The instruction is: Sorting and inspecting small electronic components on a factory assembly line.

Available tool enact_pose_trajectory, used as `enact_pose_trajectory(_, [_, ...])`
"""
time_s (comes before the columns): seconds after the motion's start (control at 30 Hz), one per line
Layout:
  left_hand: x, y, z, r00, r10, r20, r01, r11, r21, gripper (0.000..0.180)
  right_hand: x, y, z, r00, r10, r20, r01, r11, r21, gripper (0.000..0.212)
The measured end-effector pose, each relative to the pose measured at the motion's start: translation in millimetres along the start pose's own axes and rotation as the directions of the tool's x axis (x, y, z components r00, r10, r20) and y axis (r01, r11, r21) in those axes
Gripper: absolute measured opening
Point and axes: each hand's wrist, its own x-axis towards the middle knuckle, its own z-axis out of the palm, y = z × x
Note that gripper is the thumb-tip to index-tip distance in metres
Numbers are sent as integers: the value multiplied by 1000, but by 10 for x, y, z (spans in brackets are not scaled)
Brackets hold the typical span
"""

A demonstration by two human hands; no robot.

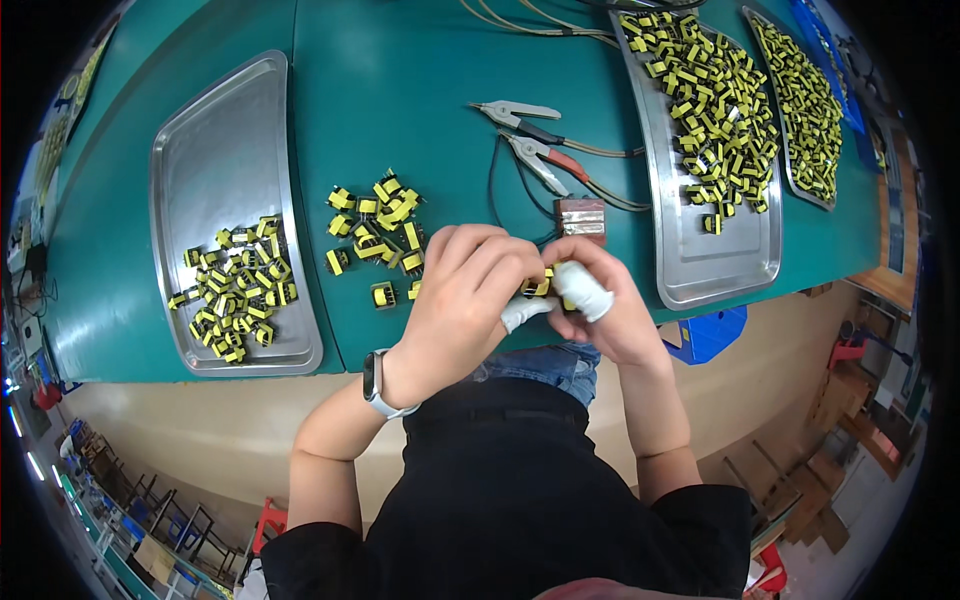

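Note:
In front of my body, both hands come together at the near edge of the table. My left hand is closed, its fingers bent toward a small yellow-taped transformer with a dark core. My right hand pinches the transformer from the other side. White covers wrap a digit on each hand. My fingers partly hide the part, and a bit of yellow also shows under the right hand's white cover. Beside my left hand lies a loose group of similar transformers. Just beyond my right hand sits a small reddish-brown block with a metallic face.
A metal tray at left holds several transformers. Another tray at right is heaped with them, with a further full tray beyond. Two clip leads, one grey-handled and one red-handled, lie on the green table.

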Motion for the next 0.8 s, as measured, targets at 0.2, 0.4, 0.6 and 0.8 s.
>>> enact_pose_trajectory(0.2, [-42,34,54,996,-50,-76,40,992,-122,47,26,16,-28,971,-169,-167,132,969,-210,21])
enact_pose_trajectory(0.4, [-98,-6,43,972,-233,31,216,937,273,41,137,-218,-153,781,-382,-494,-36,762,-647,15])
enact_pose_trajectory(0.6, [-50,-36,44,975,-218,39,206,956,209,38,191,-127,-151,707,-521,-479,1,678,-735,16])
enact_pose_trajectory(0.8, [-75,22,-10,977,-202,-70,187,967,-174,42,107,-23,-213,900,-291,-324,271,957,-106,18])
